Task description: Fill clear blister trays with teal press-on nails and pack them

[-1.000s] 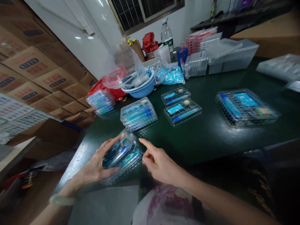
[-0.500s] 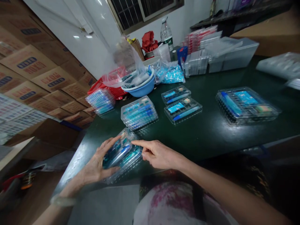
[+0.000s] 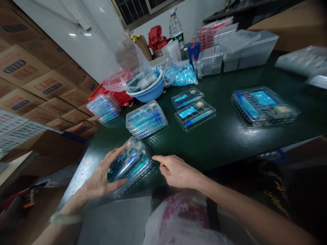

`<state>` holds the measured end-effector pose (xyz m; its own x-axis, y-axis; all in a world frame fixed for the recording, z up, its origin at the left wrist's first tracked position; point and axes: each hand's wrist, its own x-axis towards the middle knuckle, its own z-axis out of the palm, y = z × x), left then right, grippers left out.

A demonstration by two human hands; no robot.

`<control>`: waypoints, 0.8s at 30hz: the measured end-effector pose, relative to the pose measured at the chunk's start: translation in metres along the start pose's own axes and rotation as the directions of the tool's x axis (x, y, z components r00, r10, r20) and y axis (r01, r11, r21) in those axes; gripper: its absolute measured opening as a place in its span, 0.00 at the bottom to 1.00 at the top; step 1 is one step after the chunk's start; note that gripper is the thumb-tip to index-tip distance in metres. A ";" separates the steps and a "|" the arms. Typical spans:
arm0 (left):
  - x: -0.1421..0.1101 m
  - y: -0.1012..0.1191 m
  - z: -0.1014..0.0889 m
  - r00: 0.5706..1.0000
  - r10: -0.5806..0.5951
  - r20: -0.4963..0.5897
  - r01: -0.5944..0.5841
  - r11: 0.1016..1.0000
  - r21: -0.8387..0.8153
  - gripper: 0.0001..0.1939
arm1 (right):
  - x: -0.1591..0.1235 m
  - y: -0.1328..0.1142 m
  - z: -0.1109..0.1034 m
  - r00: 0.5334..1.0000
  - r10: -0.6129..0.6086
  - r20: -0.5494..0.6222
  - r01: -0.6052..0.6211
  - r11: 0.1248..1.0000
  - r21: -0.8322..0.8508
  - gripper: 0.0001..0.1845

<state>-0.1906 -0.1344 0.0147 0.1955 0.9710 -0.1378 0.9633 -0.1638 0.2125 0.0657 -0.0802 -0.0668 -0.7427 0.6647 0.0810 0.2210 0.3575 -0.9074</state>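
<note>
My left hand (image 3: 102, 177) grips the left side of a small stack of clear plastic blister packs (image 3: 133, 163) with blue pens inside, at the near edge of the dark green table (image 3: 224, 136). Thumb below and fingers on top clamp the stack. My right hand (image 3: 176, 170) hovers just right of the stack, its forefinger stretched towards the stack's right edge and the other fingers curled; it holds nothing.
More stacks of the same packs lie beyond: one stack (image 3: 146, 119) in the middle, another (image 3: 103, 108) at the left edge, two single packs (image 3: 195, 114), a larger stack (image 3: 263, 106) at right. A blue bowl (image 3: 148, 92), red basket, bags and clear boxes crowd the back. Cardboard cartons (image 3: 38, 85) stand left.
My right forefinger pulled back from the top of the stack to just beside its right edge. My left hand kept its grip. The view shifted slightly.
</note>
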 end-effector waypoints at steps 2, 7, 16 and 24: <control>0.001 0.003 -0.001 1.000 0.007 -0.008 -0.007 1.000 0.012 0.43 | 0.000 -0.004 0.000 1.000 0.012 0.011 -0.012 0.997 -0.071 0.27; 0.001 0.003 0.000 1.000 0.017 0.010 -0.017 0.999 0.042 0.43 | 0.003 -0.004 0.001 0.998 0.004 0.059 0.004 0.990 -0.143 0.28; -0.001 -0.002 0.017 0.996 -0.051 0.074 0.032 0.972 0.234 0.51 | 0.010 0.003 0.004 0.998 -0.024 0.058 0.030 0.994 -0.106 0.27; 0.009 0.011 0.002 0.995 -0.010 0.103 -0.011 0.978 0.209 0.49 | 0.010 0.005 0.011 0.999 0.019 -0.041 -0.019 1.000 0.008 0.25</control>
<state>-0.1774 -0.1277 0.0137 0.2034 0.9495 -0.2390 0.9782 -0.2076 0.0076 0.0521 -0.0790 -0.0756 -0.7116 0.6979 0.0803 0.2299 0.3393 -0.9121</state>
